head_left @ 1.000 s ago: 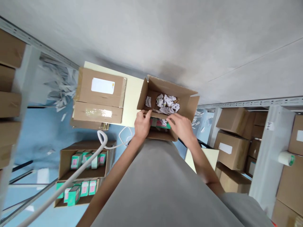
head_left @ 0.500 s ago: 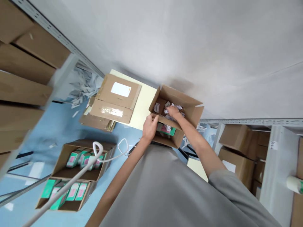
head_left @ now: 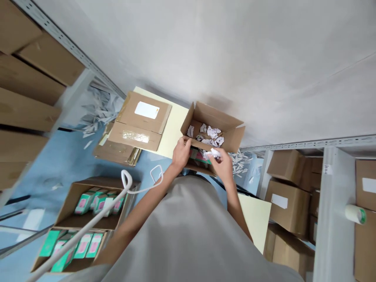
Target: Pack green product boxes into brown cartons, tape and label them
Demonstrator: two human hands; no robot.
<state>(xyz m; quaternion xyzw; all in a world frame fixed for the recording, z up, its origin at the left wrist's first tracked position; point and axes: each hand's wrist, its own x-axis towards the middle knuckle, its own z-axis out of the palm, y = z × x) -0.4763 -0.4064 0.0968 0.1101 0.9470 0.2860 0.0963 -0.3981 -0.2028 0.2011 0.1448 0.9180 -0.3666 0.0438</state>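
Note:
My left hand (head_left: 181,152) is closed on the near edge of an open cardboard box (head_left: 213,113), which has several crumpled white papers (head_left: 214,132) on its bottom. In my right hand (head_left: 224,166) is a wad of crumpled paper (head_left: 216,153), pinched by the fingers. That hand is outside the box, over a second open carton (head_left: 199,168) on the near side. This carton holds a green and pink box (head_left: 197,155) and some crumpled paper, partly covered by my right hand.
Flattened cardboard (head_left: 138,121) lies on a cream tabletop (head_left: 176,117) to the left. Below it, two open cartons (head_left: 85,222) hold several green and pink boxes. A white cable-like tube (head_left: 96,219) crosses the lower left. Shelves of brown boxes (head_left: 288,203) flank both sides.
My right hand reached into the far box among the papers, then came back out toward me holding a wad of paper. My left hand stays on the box edge.

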